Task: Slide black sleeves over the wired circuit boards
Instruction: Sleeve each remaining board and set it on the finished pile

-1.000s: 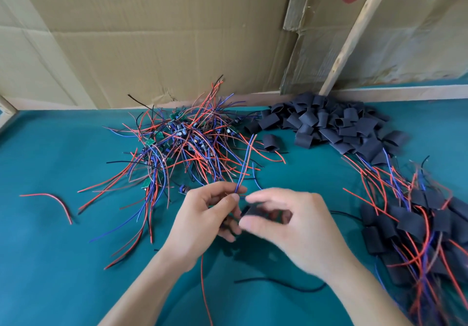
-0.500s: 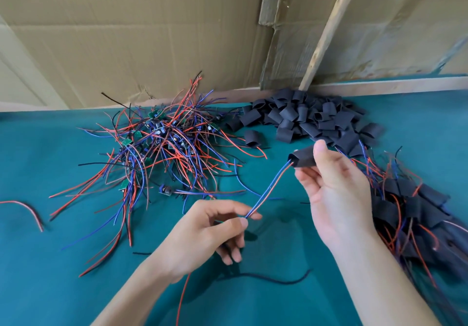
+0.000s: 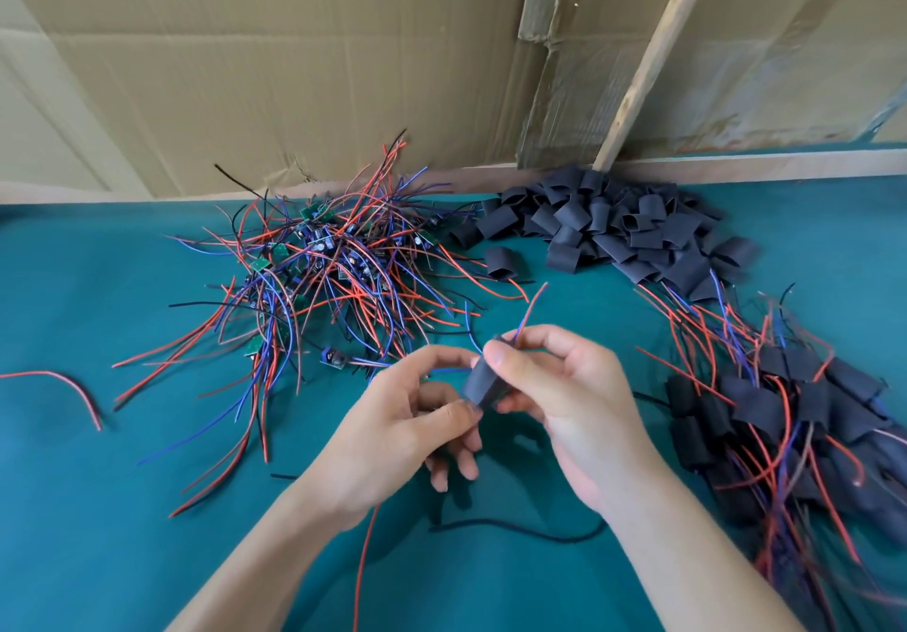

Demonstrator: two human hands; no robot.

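My right hand point(image 3: 564, 401) pinches a black sleeve point(image 3: 480, 383) between thumb and fingers in front of me. A red and a blue wire point(image 3: 532, 305) stick up out of the sleeve's far end. My left hand point(image 3: 410, 435) pinches the sleeve's near end, where the board itself is hidden. A red wire point(image 3: 365, 563) hangs down below my left hand. A tangle of bare wired circuit boards point(image 3: 324, 268) lies at the left. A heap of empty black sleeves point(image 3: 623, 229) sits at the back. Sleeved boards point(image 3: 785, 415) are piled at the right.
The teal table cover point(image 3: 98, 509) runs under everything. Cardboard sheets point(image 3: 294, 57) and a wooden stick point(image 3: 653, 52) stand along the back edge. A loose red wire point(image 3: 73, 386) lies at the far left, a loose black wire point(image 3: 515, 531) under my hands.
My right hand has come back from the upper right, sliding the sleeve down along the red and blue wires to my left hand. Both hands now meet at the sleeve.
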